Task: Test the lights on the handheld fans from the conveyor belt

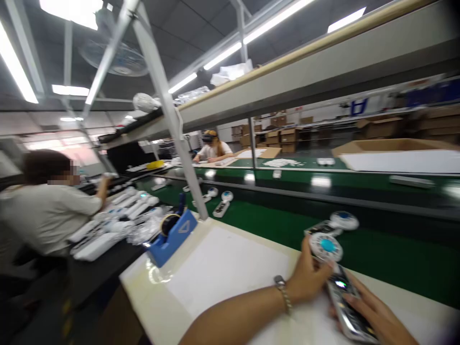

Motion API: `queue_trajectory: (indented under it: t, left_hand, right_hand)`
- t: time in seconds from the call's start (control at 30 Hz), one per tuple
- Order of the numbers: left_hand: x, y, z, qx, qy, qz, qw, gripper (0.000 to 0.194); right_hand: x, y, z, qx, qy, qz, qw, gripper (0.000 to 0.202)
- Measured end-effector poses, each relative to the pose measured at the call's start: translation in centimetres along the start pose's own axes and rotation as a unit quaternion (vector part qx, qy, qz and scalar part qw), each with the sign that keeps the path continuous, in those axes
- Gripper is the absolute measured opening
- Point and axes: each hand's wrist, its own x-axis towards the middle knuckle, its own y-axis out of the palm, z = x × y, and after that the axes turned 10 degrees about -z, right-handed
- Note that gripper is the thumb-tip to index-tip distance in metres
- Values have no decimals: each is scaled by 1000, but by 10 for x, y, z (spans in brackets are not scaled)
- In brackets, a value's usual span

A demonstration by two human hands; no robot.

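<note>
Both of my hands are closed on one small handheld fan (327,246) above the right part of the workbench. Its round white head has a bright blue centre, and a small lit display shows on its dark, shiny body. My left hand (312,275) grips the fan just below the head. Lower down, my right hand (375,306) wraps around the body, with its thumb on the front face. Just beyond my hands, a similar fan (344,221) lies on the green conveyor belt (266,223).
A blue tape dispenser (174,237) stands at the bench's left corner, beside a white sheet (226,268). More fans (222,203) lie along the belt. On the left, a co-worker (50,206) sits by piled white devices (108,230). A metal post (179,139) supports the overhead shelf.
</note>
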Motion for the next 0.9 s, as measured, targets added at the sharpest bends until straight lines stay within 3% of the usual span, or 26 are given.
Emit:
queue_trajectory:
  t: [0.1,0.33,0.6,0.9]
  left_hand:
    - [2,0,-2,20,-13,-5,1000,72]
    - [0,-2,-12,181,125,-40,975,48]
    - [1,-2,-11,196,85,-21,977,41]
    - [-2,0,-16,213,96,-30,972,44]
  right_hand:
    - [-15,14,20,16,-29,9,999,97]
    - [-20,20,28,4,-72,61,996,93]
    - [-21,16,29,5,-85,91,992,93]
    - [-9,9,9,7,-67,22,998,103]
